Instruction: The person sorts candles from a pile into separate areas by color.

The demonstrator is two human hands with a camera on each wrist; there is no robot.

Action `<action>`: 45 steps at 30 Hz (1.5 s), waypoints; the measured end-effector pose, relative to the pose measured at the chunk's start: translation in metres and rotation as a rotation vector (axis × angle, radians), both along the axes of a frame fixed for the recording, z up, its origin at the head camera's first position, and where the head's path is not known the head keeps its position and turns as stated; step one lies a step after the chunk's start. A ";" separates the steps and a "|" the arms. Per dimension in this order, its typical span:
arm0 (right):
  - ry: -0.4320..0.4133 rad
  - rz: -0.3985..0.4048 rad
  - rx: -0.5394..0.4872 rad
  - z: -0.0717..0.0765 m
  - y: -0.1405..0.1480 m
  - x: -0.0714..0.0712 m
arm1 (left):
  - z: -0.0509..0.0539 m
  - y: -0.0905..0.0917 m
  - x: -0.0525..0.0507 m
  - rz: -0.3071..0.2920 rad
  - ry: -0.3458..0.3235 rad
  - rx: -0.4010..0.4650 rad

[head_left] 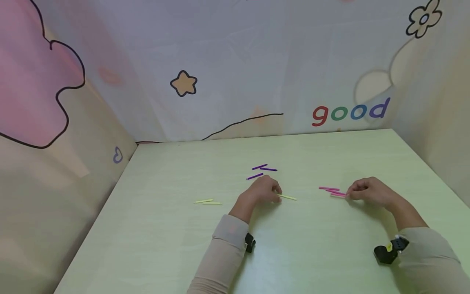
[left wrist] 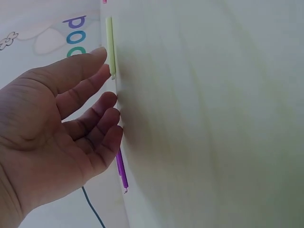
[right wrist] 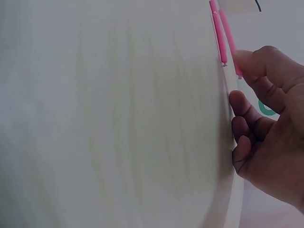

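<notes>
My left hand [head_left: 261, 190] pinches one end of a yellow-green stick [head_left: 287, 197] between thumb and index finger, low over the table. In the left wrist view its other fingers [left wrist: 111, 116] curl loosely beside the tabletop. Further right, my right hand [head_left: 372, 192] pinches the near end of a pink stick [right wrist: 229, 35]. Two more pink sticks [head_left: 328, 188] lie close against it. Purple sticks [head_left: 269, 169], three in all, lie just beyond the left hand. Two other yellow-green sticks [head_left: 211, 203] lie to its left.
The pale green table [head_left: 147, 245] carries all the sticks. A printed cloth wall [head_left: 227, 98] with a star and the word "good" stands along the back edge, with side walls at left and right. Both sleeved wrists bear black devices [head_left: 385, 254].
</notes>
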State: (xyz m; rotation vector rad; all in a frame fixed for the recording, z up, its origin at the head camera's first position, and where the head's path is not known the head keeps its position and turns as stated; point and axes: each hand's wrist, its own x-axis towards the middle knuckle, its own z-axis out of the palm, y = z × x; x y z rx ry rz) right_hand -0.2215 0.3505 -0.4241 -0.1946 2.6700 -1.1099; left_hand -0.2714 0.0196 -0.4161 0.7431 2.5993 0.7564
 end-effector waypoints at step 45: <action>0.017 0.022 0.103 0.024 0.003 0.012 | 0.004 -0.010 0.008 0.007 0.087 -0.002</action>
